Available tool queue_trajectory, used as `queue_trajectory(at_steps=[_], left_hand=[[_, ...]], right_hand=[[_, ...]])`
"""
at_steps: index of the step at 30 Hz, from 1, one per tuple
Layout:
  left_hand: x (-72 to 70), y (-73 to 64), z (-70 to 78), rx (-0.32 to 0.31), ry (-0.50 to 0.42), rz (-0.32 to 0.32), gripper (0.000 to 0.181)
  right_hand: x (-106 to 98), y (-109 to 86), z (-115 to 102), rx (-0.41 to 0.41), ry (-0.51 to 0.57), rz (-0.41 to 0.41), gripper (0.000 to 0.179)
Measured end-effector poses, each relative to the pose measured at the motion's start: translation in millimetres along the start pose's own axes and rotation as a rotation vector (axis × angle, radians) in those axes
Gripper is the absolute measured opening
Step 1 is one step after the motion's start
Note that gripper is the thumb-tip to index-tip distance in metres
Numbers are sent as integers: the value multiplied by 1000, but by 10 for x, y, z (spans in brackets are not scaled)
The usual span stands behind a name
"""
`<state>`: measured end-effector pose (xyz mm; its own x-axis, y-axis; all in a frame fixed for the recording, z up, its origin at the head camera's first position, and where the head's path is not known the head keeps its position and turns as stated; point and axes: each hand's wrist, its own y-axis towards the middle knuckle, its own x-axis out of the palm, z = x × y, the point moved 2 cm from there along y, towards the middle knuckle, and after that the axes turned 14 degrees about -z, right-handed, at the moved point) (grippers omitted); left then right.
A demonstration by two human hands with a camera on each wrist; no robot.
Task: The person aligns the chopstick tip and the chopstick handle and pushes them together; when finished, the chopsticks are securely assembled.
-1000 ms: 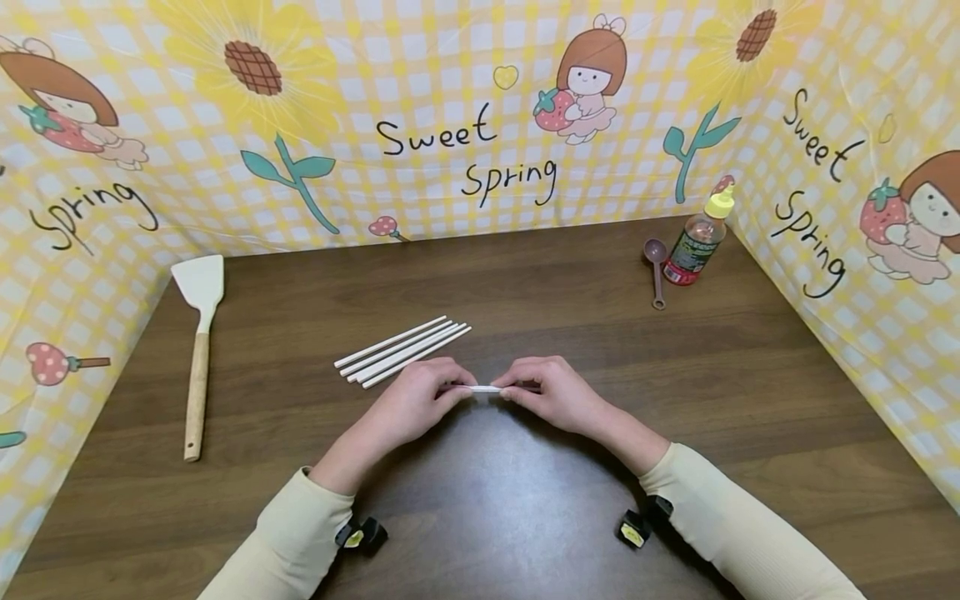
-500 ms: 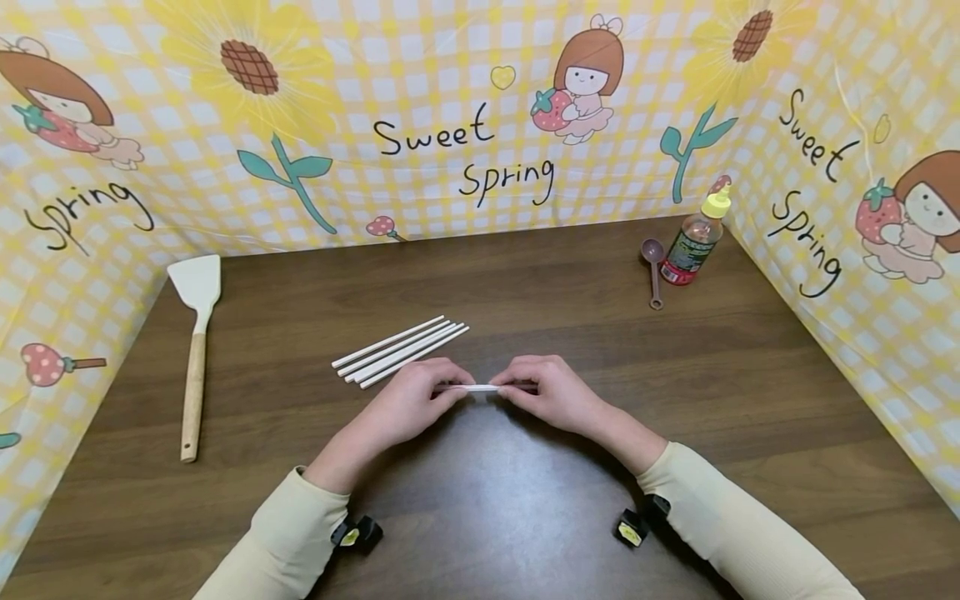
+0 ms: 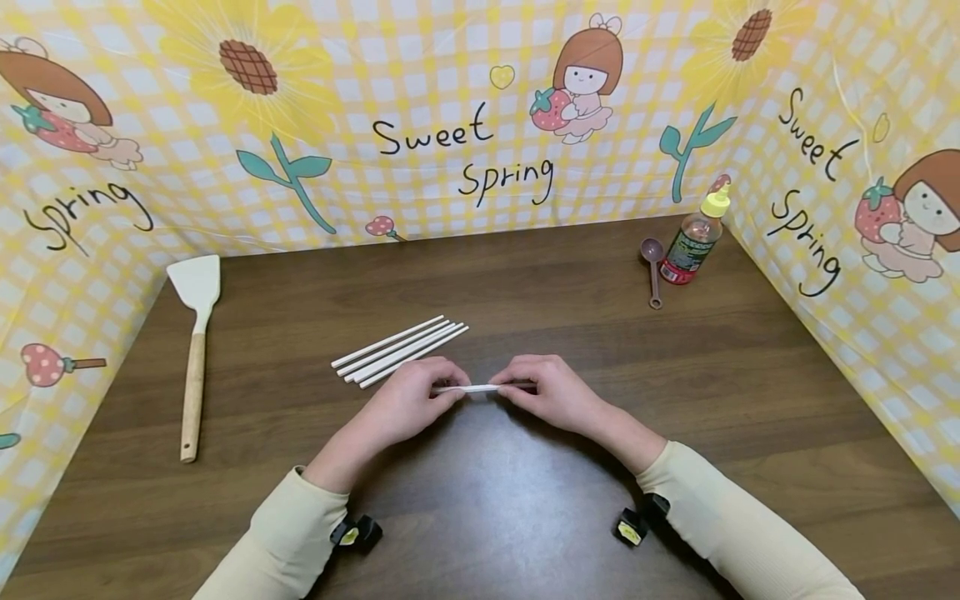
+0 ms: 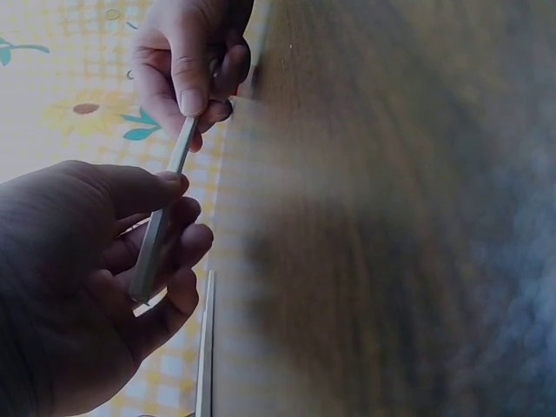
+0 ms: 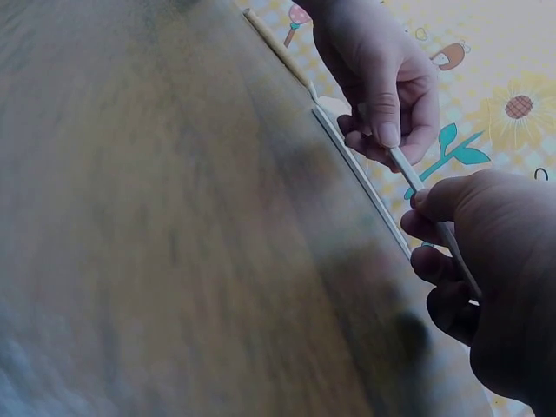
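Note:
A thin white stick (image 3: 480,388) spans the short gap between both hands, low over the brown table (image 3: 517,500). My left hand (image 3: 416,400) pinches one half between thumb and fingers. The other half is pinched the same way by my right hand (image 3: 555,396). In the left wrist view the stick (image 4: 149,252) crosses the left palm, its end showing near the curled lower fingers. From the right wrist view, the stick (image 5: 456,248) runs back under the right thumb. Just beyond the left hand lie several similar white sticks (image 3: 397,348), side by side and slanted.
At the left lies a white spatula (image 3: 197,283) with a wooden handle. A brown measuring spoon (image 3: 654,271) rests at the back right, beside a yellow-capped bottle (image 3: 690,250). Yellow checked cloth (image 3: 420,75) with printed figures walls the table at the back and sides.
The head view has shifted slightly, moving the whole scene a little left. Both hands keep their pinch on the stick, and slightly more of it shows between the fingertips.

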<state>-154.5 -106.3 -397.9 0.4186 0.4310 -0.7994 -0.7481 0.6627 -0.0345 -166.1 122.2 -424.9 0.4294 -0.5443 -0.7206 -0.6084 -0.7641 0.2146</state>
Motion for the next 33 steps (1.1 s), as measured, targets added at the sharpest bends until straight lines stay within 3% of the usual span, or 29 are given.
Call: queue_trajectory(at_steps=[7, 18, 28, 33], left_hand=[[2, 13, -21, -2, 38, 12, 5], [-15, -7, -71, -86, 107, 11, 6], [-58, -36, -124, -205, 128, 53, 6], [-85, -51, -149, -261, 134, 69, 5]], right_hand=[[6, -1, 16, 10, -17, 5, 12], [-24, -4, 9, 47, -75, 69, 12], [-57, -17, 18, 100, -43, 194, 12], [-53, -22, 36, 98, -28, 211, 13]])
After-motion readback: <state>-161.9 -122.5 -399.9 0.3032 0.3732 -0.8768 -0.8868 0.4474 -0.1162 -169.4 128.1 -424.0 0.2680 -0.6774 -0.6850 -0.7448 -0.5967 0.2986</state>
